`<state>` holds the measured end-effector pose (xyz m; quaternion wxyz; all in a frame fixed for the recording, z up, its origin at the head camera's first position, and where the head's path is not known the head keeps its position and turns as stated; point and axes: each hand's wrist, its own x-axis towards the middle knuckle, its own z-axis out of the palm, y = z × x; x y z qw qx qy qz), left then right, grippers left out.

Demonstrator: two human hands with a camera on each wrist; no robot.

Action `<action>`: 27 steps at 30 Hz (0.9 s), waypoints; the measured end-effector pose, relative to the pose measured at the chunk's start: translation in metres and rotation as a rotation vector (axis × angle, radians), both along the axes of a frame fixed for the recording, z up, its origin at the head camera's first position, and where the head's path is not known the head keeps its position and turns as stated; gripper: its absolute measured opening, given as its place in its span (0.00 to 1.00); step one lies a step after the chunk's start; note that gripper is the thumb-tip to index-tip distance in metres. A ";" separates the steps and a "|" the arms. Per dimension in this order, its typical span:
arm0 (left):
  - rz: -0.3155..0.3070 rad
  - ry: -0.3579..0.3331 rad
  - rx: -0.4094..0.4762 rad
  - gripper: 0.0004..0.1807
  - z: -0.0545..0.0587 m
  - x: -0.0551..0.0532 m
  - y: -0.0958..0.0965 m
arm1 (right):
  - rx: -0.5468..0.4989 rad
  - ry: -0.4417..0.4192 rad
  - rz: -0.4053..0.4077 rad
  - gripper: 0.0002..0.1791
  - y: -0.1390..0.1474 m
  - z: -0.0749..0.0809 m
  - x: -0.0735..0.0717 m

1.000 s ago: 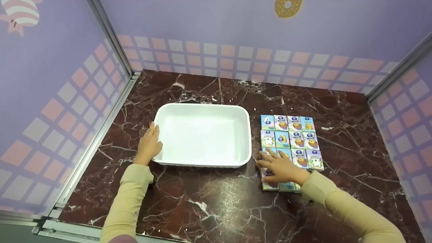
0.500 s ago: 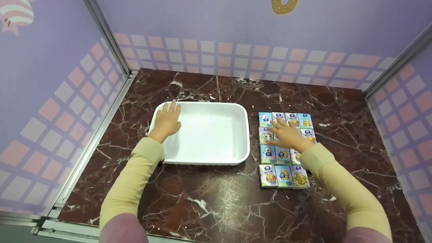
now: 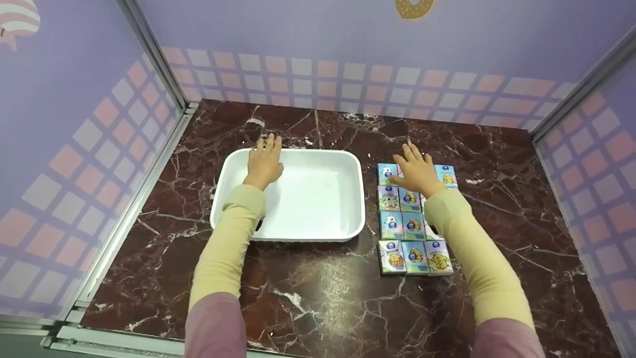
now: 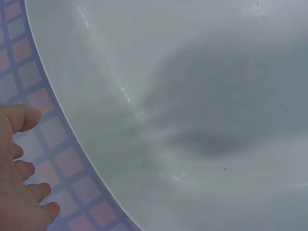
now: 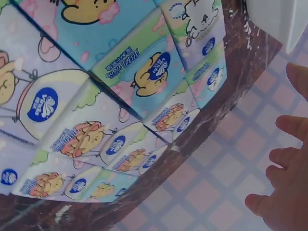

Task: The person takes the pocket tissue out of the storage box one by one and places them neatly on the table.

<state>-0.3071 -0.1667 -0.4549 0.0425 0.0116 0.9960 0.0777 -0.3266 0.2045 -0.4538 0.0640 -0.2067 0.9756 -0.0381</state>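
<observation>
A white rectangular plastic tub (image 3: pixel 308 199) stands on the table, with nothing lying in it. My left hand (image 3: pixel 266 161) hovers over its back left part, fingers spread toward the back rim; the left wrist view shows the hand (image 4: pixel 21 178) beside the tub's white wall (image 4: pixel 192 159) and its shadow inside. To the right of the tub, small printed tissue packs (image 3: pixel 412 226) lie in tight rows. Above the back row is my right hand (image 3: pixel 417 169), fingers spread, hiding some packs. The right wrist view shows that hand (image 5: pixel 284 173) apart from the tissue packs (image 5: pixel 144 77).
Dark red marbled tabletop (image 3: pixel 298 308) surrounds the tub and packs. Purple walls with a checked band (image 3: pixel 328 84) close off the back and both sides. A metal rail (image 3: pixel 134 209) runs along the left edge.
The left hand has left the tub's left side and moved to above its back left part. My right hand has moved from the front packs toward the back row.
</observation>
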 end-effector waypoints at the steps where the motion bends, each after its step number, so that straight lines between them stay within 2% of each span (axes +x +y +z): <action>1: 0.011 0.001 -0.002 0.38 -0.002 -0.002 0.002 | -0.003 -0.007 -0.018 0.37 0.000 -0.001 -0.001; 5: 0.039 -0.005 0.003 0.38 -0.008 -0.007 0.008 | -0.025 -0.045 -0.072 0.38 0.002 -0.010 -0.003; 8: 0.046 -0.008 0.007 0.38 -0.012 -0.007 0.012 | -0.035 -0.040 -0.049 0.40 0.002 -0.018 0.004; 11: 0.051 -0.009 0.008 0.38 -0.015 -0.004 0.015 | -0.020 -0.022 0.068 0.44 -0.003 -0.028 0.021; 15: 0.049 -0.020 0.007 0.38 -0.018 0.000 0.018 | 0.023 -0.027 0.256 0.50 -0.014 -0.041 0.054; 18: 0.048 -0.033 0.007 0.38 -0.020 0.002 0.019 | 0.046 -0.034 0.335 0.53 -0.021 -0.047 0.074; 23: 0.053 -0.055 0.024 0.38 -0.024 0.003 0.020 | 0.046 -0.041 0.413 0.56 -0.025 -0.054 0.094; 27: 0.047 -0.065 0.027 0.39 -0.026 0.003 0.021 | 0.054 -0.080 0.410 0.56 -0.024 -0.057 0.100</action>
